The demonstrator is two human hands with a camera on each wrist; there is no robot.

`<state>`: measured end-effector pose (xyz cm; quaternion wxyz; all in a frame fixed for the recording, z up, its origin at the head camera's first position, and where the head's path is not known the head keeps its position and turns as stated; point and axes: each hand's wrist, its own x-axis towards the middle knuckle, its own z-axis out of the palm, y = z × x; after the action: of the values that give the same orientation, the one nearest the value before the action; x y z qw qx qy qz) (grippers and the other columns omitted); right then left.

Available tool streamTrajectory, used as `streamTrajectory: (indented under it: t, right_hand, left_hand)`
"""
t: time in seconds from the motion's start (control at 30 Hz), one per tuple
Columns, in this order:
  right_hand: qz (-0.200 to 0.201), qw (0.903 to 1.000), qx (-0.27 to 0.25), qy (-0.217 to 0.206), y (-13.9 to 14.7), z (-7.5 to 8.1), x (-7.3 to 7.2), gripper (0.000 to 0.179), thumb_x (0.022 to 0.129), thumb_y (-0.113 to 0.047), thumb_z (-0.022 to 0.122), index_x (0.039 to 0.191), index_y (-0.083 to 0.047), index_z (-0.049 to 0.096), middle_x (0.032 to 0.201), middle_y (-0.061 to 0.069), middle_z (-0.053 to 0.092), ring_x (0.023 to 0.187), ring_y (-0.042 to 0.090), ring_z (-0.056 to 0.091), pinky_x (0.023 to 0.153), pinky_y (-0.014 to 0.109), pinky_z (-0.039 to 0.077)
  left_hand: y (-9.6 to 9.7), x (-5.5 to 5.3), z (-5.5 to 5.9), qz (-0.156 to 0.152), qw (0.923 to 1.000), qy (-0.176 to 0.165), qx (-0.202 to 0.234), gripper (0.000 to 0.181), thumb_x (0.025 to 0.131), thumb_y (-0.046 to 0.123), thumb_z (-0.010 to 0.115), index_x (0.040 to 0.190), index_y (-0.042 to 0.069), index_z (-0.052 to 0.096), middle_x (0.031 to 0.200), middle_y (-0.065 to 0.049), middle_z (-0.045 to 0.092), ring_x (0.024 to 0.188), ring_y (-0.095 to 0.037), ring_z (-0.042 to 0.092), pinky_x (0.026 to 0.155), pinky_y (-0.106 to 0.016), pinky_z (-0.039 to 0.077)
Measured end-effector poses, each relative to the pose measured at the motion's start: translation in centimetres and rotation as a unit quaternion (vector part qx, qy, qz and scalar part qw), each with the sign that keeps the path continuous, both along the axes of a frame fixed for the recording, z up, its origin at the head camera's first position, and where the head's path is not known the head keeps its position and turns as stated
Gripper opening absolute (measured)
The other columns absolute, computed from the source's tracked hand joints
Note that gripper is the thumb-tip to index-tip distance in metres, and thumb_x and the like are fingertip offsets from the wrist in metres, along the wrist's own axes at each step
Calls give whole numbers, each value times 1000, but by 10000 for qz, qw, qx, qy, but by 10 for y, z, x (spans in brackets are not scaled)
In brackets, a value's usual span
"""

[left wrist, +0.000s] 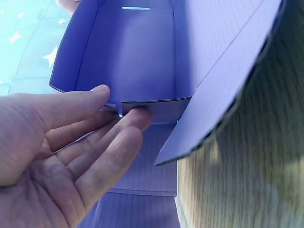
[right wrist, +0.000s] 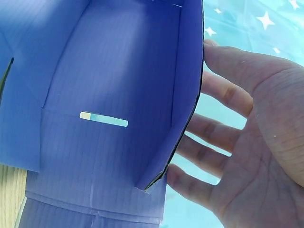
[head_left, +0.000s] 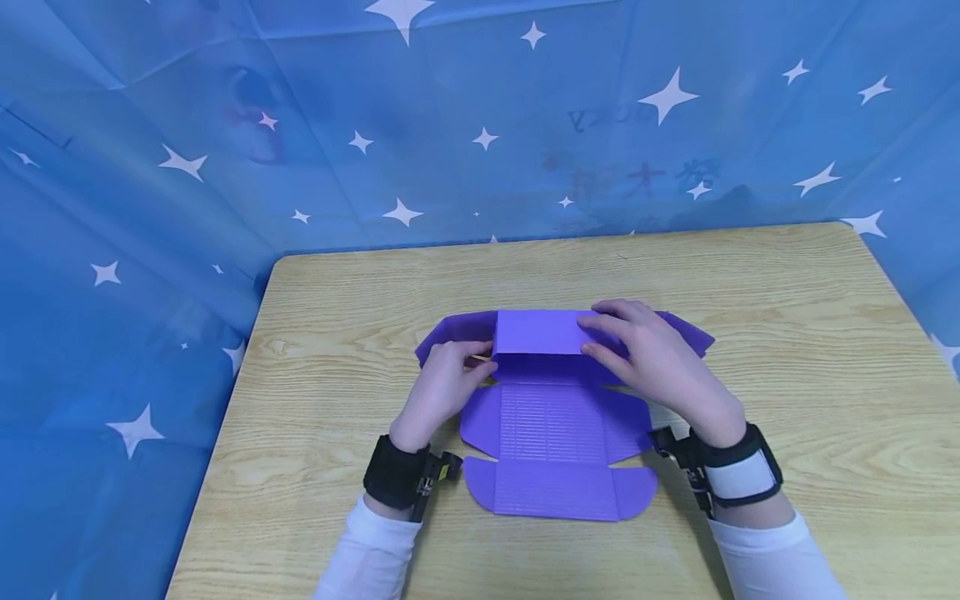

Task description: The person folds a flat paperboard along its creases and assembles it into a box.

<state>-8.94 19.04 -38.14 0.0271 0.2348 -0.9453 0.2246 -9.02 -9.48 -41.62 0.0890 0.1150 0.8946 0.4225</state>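
A purple cardboard box (head_left: 551, 423), partly folded, lies on the table with its back part raised and its near flaps spread flat. At the box's left end is my left hand (head_left: 447, 377), its thumb and fingertips pinching a small end flap (left wrist: 161, 108). My right hand (head_left: 651, 354) reaches over the right end of the raised upper panel (head_left: 536, 332), fingers spread along it. Seen from the right wrist, the right fingertips (right wrist: 209, 127) touch the outside of the box wall (right wrist: 185, 104), and a narrow slot shows in the cardboard.
The wood-grain table (head_left: 322, 333) extends on both sides of the box. A blue cloth with white stars (head_left: 450, 100) hangs behind the table and along its left side. Rounded side flaps (head_left: 636, 490) stick out near the front.
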Motion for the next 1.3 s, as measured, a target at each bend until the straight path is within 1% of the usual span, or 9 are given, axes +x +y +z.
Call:
streamTrajectory:
  t: [0.17,0.33,0.47,0.6,0.73,0.87,1.03,1.2,1.3]
  right_hand:
    - [66,9999,46,85,-1,1,1,37,98,-21,75,131,-4,73,137,26,66,129,45,64,107,61,54]
    - [97,9999,80,64,-2,4,3,35,98,-20,75,130,-5,74,136,26,67,128,46,64,106,61,54]
    - [86,9999,88,30,-2,5,4,35,99,-20,75,130,-6,73,136,26,67,128,46,64,106,61,54]
    - [79,9999,107,9,-2,5,4,35,99,-20,74,131,-5,73,136,26,67,128,46,64,107,61,54]
    - [103,9999,133,-6,-4,6,5,35,99,-20,74,131,-5,73,136,26,67,128,45,64,106,61,54]
    - [99,9998,150,-15,-4,7,6,35,99,-21,75,130,-6,74,135,26,67,128,45,64,105,61,55]
    - [45,9999,106,24,-5,6,6,34,98,-21,76,128,-6,75,133,24,68,124,44,66,102,60,56]
    - [-36,10000,52,67,-7,4,6,34,98,-22,75,128,-6,75,131,24,69,123,44,66,101,60,56]
    - [-86,9999,67,48,-8,3,6,34,98,-22,75,128,-5,75,131,24,69,123,44,66,102,60,57]
  left_hand:
    - [1,0,-1,-5,10000,-76,48,34,97,8,73,130,-1,73,123,-18,78,102,-28,81,87,-37,67]
    - [1,0,-3,15,9999,-138,54,34,97,7,74,129,-1,73,122,-17,78,104,-27,81,89,-38,67]
    - [2,0,-1,86,9998,-198,16,35,96,7,74,129,-4,72,120,-18,79,108,-28,80,92,-39,66]
    - [3,1,0,135,9993,-336,84,32,97,6,72,127,-6,72,115,-19,80,107,-28,80,91,-37,66]
    - [3,1,0,71,9989,-439,178,31,98,6,71,127,-3,73,114,-18,81,103,-27,81,88,-35,67]
    - [2,2,0,-22,9994,-304,134,30,98,7,71,126,-2,74,112,-17,81,100,-27,81,87,-36,67]
    - [3,0,-1,58,10000,-55,-26,29,97,7,71,125,-2,75,111,-16,82,99,-27,81,87,-39,67]
    - [4,0,-3,115,9999,51,-103,30,99,7,69,127,-3,73,110,-17,81,97,-26,80,84,-39,66]
    - [4,0,-2,82,9999,24,-107,32,99,7,70,129,-3,72,116,-18,80,102,-29,80,88,-40,66]
